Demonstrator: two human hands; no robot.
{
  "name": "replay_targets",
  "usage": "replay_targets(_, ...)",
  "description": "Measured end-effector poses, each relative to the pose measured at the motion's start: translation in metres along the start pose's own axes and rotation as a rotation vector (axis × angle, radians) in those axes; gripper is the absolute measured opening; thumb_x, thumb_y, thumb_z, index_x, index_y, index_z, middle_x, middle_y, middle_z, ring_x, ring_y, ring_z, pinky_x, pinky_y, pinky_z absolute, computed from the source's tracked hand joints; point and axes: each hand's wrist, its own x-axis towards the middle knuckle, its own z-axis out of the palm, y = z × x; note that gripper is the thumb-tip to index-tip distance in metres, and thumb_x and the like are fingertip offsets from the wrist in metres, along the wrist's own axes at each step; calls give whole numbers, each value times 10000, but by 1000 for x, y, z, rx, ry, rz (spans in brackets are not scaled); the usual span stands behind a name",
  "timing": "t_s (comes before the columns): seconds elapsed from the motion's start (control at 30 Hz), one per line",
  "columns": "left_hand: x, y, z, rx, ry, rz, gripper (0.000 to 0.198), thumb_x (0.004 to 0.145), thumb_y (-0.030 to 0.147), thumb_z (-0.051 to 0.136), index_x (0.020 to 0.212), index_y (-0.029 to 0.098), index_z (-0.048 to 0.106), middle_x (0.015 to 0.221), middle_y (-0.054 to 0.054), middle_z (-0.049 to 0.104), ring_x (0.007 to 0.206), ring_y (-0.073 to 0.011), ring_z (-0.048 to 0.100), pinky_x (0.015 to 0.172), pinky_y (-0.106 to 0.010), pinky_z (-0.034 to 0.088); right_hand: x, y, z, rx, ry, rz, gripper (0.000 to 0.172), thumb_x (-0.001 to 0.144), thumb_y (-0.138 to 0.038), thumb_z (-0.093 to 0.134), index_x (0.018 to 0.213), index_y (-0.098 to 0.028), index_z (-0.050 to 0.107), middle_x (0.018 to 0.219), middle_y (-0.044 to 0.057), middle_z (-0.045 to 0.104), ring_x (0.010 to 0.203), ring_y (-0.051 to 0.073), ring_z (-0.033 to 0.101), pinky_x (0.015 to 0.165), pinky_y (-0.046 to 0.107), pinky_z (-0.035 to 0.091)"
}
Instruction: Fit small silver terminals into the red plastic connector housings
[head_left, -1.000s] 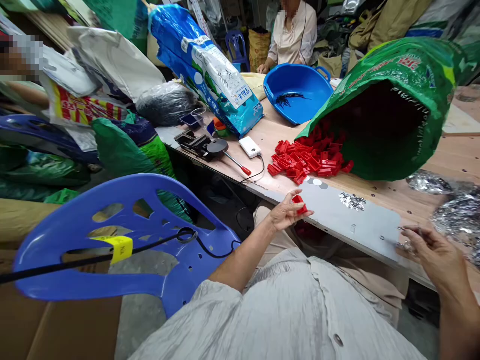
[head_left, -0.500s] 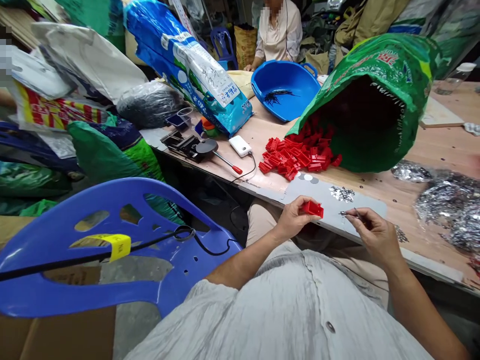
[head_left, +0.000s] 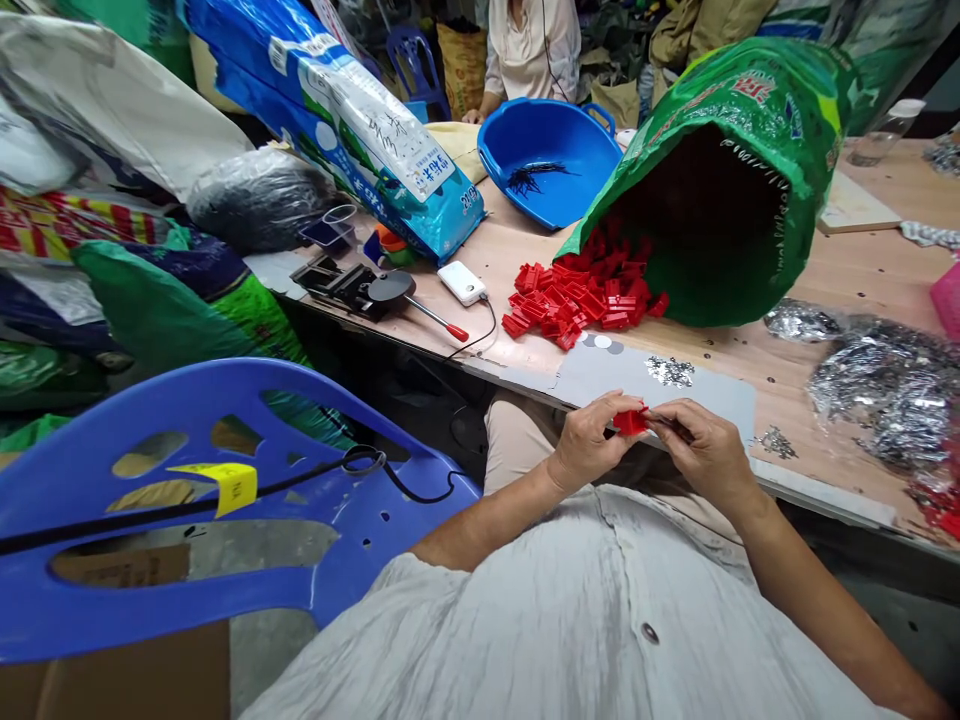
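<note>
Now left hand (head_left: 595,440) pinches a red piece (head_left: 630,422), right hand (head_left: 703,450) a thin tool (head_left: 672,425).

Red piece (head_left: 631,421); blue basin (head_left: 571,206); green sack (head_left: 724,95); white shirt (head_left: 525,630), grey-streaked.

The held part (head_left: 631,421) and the red pile (head_left: 570,305) look like smooth, glossy plastic; so does the blue tub (head_left: 566,208). The chair (head_left: 225,390) is hard plastic with a soft sheen. The green sack (head_left: 697,110) has a shiny, wrinkled plastic skin. Small metal bits (head_left: 671,371) glint on a smooth, matt grey sheet (head_left: 720,405), the tabletop (head_left: 885,270) looks like smooth, pale wood, and the shirt (head_left: 555,620) is matt, creased cloth.
</note>
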Motion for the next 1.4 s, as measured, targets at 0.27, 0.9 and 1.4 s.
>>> replay_targets(0.27, -5, 0, 4, -14, 61, 26, 271, 828, 309, 684, 1085, 234, 643, 1126, -54, 713, 1100, -198, 657, 1015, -343, 505, 0, 0, -1, 147, -31, 32, 183, 936, -319, 539, 1007, -257, 696, 928, 56, 691, 876, 208, 648, 775, 351, 518)
replay_targets(0.9, -11, -8, 21, 47, 89, 260, 235, 854, 242, 650, 1084, 200, 621, 1099, -74, 724, 1046, -173, 688, 933, -309, 563, -2, 18, 4, 473, -142, 387, 229, 845, -408, 625, 824, -227, 487, 794, -13, 520, 715, 139, 481, 650, 269, 413)
replay_targets(1.4, -14, -17, 30, -53, 63, 136, 290, 789, 290, 737, 1046, 199, 638, 1054, -72, 735, 1014, -185, 699, 911, -313, 559, -17, 30, 14, 853, -198, 595, 361, 813, -491, 683, 896, -234, 442, 707, -73, 436, 515, 61, 330, 470, 218, 239)
